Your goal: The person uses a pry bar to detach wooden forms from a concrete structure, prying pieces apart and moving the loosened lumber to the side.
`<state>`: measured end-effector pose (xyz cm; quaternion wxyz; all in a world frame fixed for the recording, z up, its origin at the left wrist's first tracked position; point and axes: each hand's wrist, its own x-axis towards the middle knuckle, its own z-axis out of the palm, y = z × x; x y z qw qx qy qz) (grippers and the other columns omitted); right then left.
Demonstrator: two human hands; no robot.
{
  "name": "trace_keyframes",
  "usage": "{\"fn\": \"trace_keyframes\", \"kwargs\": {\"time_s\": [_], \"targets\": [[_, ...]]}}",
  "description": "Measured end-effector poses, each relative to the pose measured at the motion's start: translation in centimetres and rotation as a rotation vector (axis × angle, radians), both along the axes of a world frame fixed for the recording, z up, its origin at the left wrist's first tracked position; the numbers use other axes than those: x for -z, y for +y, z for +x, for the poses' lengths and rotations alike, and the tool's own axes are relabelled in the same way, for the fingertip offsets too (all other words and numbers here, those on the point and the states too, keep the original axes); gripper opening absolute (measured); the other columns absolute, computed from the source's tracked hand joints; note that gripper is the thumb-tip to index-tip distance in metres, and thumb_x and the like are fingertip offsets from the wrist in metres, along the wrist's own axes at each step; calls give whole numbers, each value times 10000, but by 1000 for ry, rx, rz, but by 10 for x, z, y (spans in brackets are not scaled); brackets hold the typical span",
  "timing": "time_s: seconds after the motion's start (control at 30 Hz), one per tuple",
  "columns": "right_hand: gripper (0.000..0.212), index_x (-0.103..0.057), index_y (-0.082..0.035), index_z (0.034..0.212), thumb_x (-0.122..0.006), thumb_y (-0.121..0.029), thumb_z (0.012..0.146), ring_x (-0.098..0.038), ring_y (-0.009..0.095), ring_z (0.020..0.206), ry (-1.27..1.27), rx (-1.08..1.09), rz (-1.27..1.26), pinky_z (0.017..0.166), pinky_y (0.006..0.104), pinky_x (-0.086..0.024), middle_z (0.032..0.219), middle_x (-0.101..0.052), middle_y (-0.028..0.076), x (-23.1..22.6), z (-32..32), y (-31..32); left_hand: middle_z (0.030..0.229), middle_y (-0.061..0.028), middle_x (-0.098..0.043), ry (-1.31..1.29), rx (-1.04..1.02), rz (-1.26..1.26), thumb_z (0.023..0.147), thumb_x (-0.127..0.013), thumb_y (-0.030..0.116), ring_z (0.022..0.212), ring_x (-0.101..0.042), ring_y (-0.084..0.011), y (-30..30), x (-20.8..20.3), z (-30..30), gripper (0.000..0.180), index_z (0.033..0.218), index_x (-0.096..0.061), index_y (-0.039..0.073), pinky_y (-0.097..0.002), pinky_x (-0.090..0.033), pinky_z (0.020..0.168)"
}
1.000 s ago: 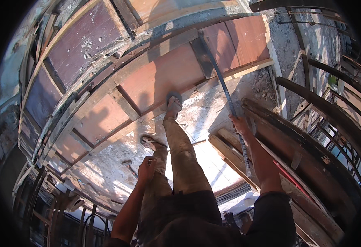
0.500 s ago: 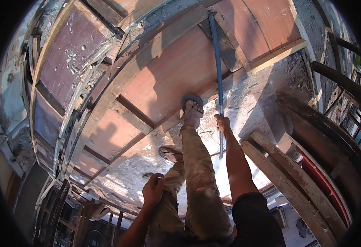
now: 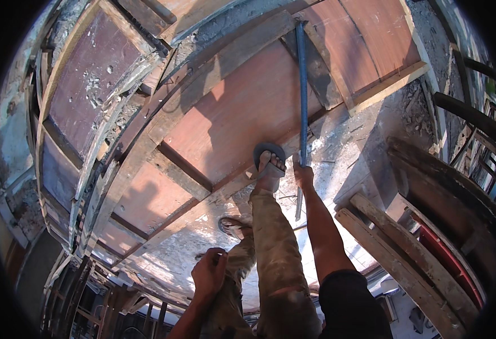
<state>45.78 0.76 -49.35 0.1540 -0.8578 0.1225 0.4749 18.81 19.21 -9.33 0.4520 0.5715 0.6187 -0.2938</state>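
My right hand (image 3: 302, 174) is wrapped around a long blue-grey metal bar (image 3: 302, 96). The bar's far end meets a wooden crosspiece (image 3: 315, 68) of a large framed panel, and its near end hangs below my fist. The panel's reddish-brown sheets (image 3: 242, 101) lie between wooden battens. Beside my left thigh, my left hand (image 3: 209, 274) is closed with curled fingers; what is in it, if anything, is too small to make out. My right foot in a sandal (image 3: 269, 155) presses on the panel's near edge, while the other sandalled foot (image 3: 234, 227) stands on the floor.
Wooden boards and a red-edged piece (image 3: 443, 248) lean in a stack at the right. A darker framed panel (image 3: 92, 79) with splintered edges lies at the far left. Broken debris (image 3: 412, 110) covers the dusty tiled floor (image 3: 338, 152). Dark curved timbers (image 3: 474, 116) jut in at the far right.
The bar's far end has shifted slightly right in view, and the bar stands nearer to vertical. My right hand keeps its grip. My left hand has turned slightly beside the thigh.
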Motion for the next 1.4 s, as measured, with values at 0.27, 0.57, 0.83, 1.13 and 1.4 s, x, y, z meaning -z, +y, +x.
{"fn": "trace_keyframes", "kwargs": {"time_s": [0.27,0.57,0.83,1.13,1.4], "targets": [[442,-772,-145,924,-584,-533,826,-697,380,933,-331,-168,-374,831,472,-533,925,-729,181,-162,47,8,865,-116,-723,1,-15,8,935,-638,353,827,-705,-310,-21,-10,-18,235,1057,-683,158,-411,-520,735],[477,-754,-57,933,-617,-500,824,-694,415,933,-524,-185,-329,826,502,-519,890,-723,218,-243,166,33,829,-107,-720,-8,16,-40,922,-642,358,783,-705,-303,-30,-17,-3,238,1037,-694,156,-404,-522,722],[424,-526,-142,657,-697,-458,881,-382,138,409,-56,341,166,412,316,-299,542,-445,-7,-282,105,18,878,-121,-723,-35,25,-44,944,-621,372,822,-702,-311,-49,-32,-6,258,1059,-683,149,-419,-522,727],[455,-308,-246,603,-604,-332,938,-222,51,356,670,642,175,345,252,-182,493,-234,-108,-463,42,-45,888,-162,-715,-118,-6,20,971,-588,353,847,-693,-339,-91,-58,-48,289,1074,-679,99,-424,-513,752],[341,-377,-227,663,-624,-254,897,-246,53,405,575,578,-120,376,238,-206,530,-254,-100,-550,-60,-155,892,-150,-720,-214,-116,39,974,-585,345,823,-699,-285,-107,-70,-116,320,1095,-673,62,-393,-516,751]]}}
